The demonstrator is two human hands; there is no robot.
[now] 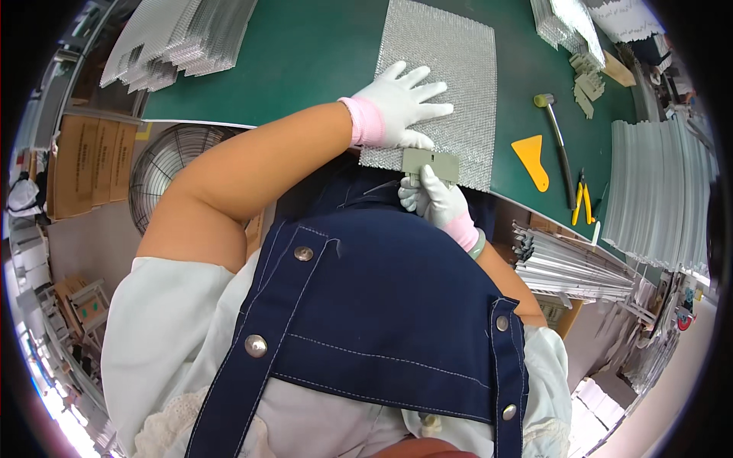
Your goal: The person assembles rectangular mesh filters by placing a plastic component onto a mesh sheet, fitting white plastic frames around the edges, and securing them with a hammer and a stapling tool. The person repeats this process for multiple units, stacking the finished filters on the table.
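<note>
A silvery honeycomb-textured panel (450,65) lies on the green table, its near edge at the table's front. My left hand (403,107), in a white glove with a pink cuff, is spread flat on the panel with its fingers apart. Close to my body, my right hand (439,200), gloved the same way, grips a flat grey-green plate (430,163) at the panel's near edge. The thumb presses on the plate's face and the other fingers curl below it. Whether the plate touches or clips onto the panel edge I cannot tell.
On the green table (305,69) to the right lie a yellow scraper (528,159), a mallet (559,145) and yellow-handled pliers (582,200). Small grey-green pieces (586,82) lie behind them. Stacked panels (183,38) stand far left, and long pale strips (657,195) at right. A fan (172,172) stands left.
</note>
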